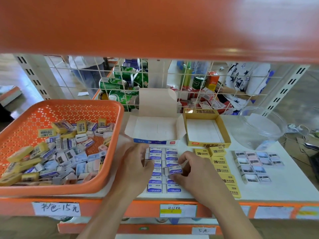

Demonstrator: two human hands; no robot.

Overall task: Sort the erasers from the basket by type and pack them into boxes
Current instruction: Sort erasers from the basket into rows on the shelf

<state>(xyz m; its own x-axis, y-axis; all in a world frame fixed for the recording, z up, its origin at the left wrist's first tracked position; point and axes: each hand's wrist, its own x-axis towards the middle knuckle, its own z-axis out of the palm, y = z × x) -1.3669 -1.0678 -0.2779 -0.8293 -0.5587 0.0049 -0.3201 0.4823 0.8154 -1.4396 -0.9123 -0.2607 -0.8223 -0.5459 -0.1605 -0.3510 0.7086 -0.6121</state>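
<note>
An orange basket (pixel 110 118) at the left holds several mixed erasers. Blue-and-white erasers (pixel 155 188) lie in two columns on the white shelf. My right hand (pixel 195 171) pinches one blue-and-white eraser (pixel 175 170) just above the right column. My left hand (pixel 136 163) rests over the left column, fingers curled at an eraser there; its grip is hidden. Behind stand an open white-and-blue box (pixel 155 131) and an open yellow box (pixel 207 144), both bare inside. Yellow 2B erasers (pixel 222 169) and pastel picture erasers (pixel 253 163) lie in rows to the right.
A clear plastic tub (pixel 259 128) lies at the back right. A wire grid (pixel 120 80) backs the shelf, with green cans and red packs behind it. An orange shelf (pixel 155 23) hangs low overhead. Price labels (pixel 57 208) line the front edge.
</note>
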